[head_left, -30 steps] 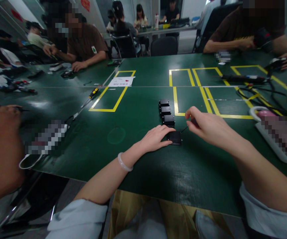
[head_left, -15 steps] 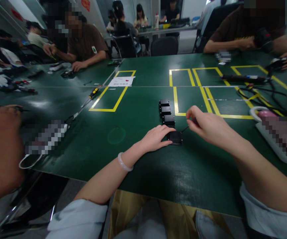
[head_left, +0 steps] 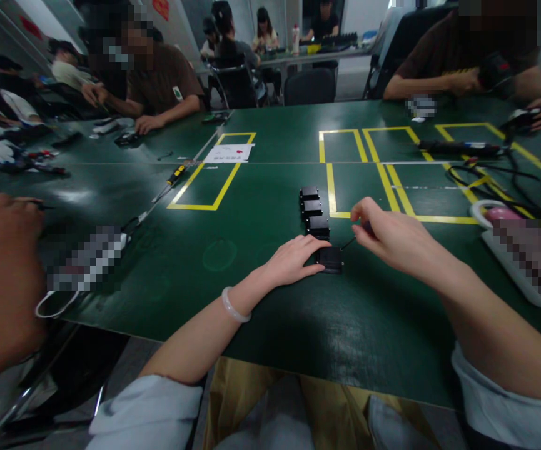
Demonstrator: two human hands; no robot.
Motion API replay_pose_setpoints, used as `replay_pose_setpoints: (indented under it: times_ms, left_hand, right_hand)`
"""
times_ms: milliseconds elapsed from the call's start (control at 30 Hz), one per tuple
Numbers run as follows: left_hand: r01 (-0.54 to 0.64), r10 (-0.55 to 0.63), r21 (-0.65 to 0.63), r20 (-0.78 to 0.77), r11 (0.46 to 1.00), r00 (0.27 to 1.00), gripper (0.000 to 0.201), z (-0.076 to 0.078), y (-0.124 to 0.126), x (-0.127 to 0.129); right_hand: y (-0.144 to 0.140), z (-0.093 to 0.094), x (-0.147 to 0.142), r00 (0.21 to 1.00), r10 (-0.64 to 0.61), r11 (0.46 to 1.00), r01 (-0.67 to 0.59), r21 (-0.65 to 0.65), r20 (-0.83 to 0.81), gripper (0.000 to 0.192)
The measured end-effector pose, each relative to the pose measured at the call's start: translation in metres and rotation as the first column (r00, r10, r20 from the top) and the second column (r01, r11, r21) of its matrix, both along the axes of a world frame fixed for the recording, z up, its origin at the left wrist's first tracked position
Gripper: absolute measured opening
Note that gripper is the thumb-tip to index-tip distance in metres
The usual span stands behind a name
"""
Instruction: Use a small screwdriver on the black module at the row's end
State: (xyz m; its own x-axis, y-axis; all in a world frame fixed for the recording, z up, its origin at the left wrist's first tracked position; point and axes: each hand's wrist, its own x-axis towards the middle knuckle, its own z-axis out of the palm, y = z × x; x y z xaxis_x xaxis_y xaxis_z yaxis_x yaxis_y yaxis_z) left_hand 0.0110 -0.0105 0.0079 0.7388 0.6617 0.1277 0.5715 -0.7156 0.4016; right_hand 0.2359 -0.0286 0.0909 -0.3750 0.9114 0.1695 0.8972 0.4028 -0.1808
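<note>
Left hand (head_left: 293, 258) pinches a small black box (head_left: 331, 260); right hand (head_left: 387, 232) pinches a thin dark tool (head_left: 349, 242).
The tip is at the box's far right corner, so this one seems unfinished. Three more boxes (head_left: 312, 208) sit just beyond; I can't tell if they're done. The pinched box lies on the table (head_left: 270, 325), between both hands.

Hidden in the right hand (head_left: 387, 232): rear part of a thin dark tool (head_left: 348, 243). Covered on 1 side by the left hand (head_left: 293, 259): black block (head_left: 332, 260). Too small to tell: contact between tool tip and block. Cut off, left edge: co-worker's arm (head_left: 7, 287); right edge: white-rimmed object (head_left: 502, 265).
</note>
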Motion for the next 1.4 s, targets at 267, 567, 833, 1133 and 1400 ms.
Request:
replay_pose_setpoints:
  times_ms: [267, 567, 833, 1133, 1400]
  left_hand:
    - [0.000, 0.000, 0.005, 0.001, 1.000, 1.000, 0.042, -0.0005, 0.0003, 0.0000]
    - [0.000, 0.000, -0.003, 0.006, 1.000, 1.000, 0.042, -0.0003, 0.0003, -0.0001]
    - [-0.001, 0.001, -0.004, 0.003, 1.000, 1.000, 0.043, 0.0004, 0.0000, 0.0000]
    - [-0.001, 0.001, -0.006, 0.007, 1.000, 1.000, 0.043, -0.0006, 0.0003, -0.0003]
    - [0.001, -0.001, -0.006, 0.002, 1.000, 1.000, 0.043, 0.0003, 0.0001, 0.0001]
  right_hand:
    - [-0.0004, -0.0015, -0.0018, 1.000, -0.024, 1.000, 0.024, 0.000, 0.006, 0.025]
    - [-0.0015, 0.0012, -0.0005, 1.000, 0.011, 1.000, -0.011, -0.016, -0.010, 0.019]
    - [0.0000, -0.0010, -0.0004, 1.000, 0.003, 1.000, -0.003, 0.008, 0.000, 0.023]
    - [-0.0011, 0.0023, 0.0002, 1.000, 0.010, 1.000, -0.011, -0.021, -0.027, 0.019]
    - [0.0012, -0.0023, 0.0010, 1.000, -0.004, 1.000, 0.004, -0.013, -0.009, 0.022]
